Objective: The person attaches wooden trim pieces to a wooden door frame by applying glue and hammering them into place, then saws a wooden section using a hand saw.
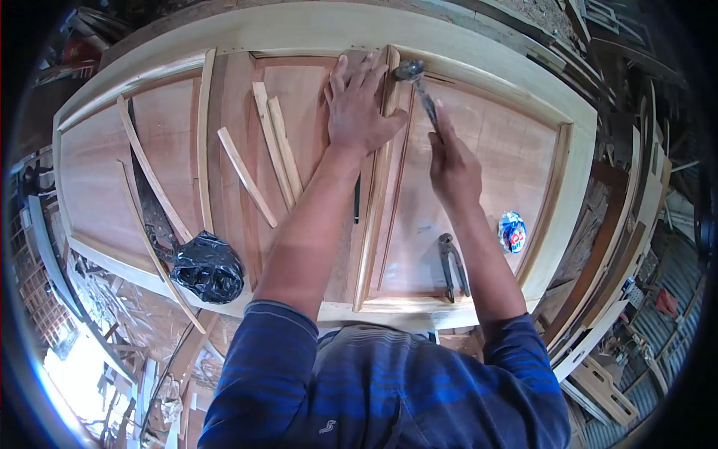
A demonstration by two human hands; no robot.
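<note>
Head view, wooden frame: a large pale wooden frame (321, 26) with reddish inner panels lies flat in front of the person.
Left hand: open, palm down with fingers spread, the left hand (357, 112) rests near the frame's far side, its thumb reaching across the upright moulding (384, 168).
Right hand: closed around a handle, the right hand (456, 168) grips the hammer (425, 95) and is apart from the left hand.
Hammer: its dark head is over the far end of the upright moulding, just beside the left fingers; whether it touches the wood, I cannot tell.
Pincers: the metal pincers (452, 266) lie on the near part of the right-hand panel, handles toward the person, beside the right forearm.
Packet: a crumpled blue, white and red packet (512, 232) lies on the same panel, on the other side of that forearm.
Short strips: three loose short strips (247, 177) lie slanted, left of the left forearm.
Long strips: two thin long strips (155, 172) lie farther left, one extending past the frame's near edge.
Bag: a black plastic bag (208, 268) sits at the near left edge, touching the long strips.
Dark stick: a slim dark stick (357, 200), partly hidden by the left forearm, lies beside the upright moulding.
Surroundings: stacked timber (636, 224) and corrugated sheets (666, 352) are at the right.
</note>
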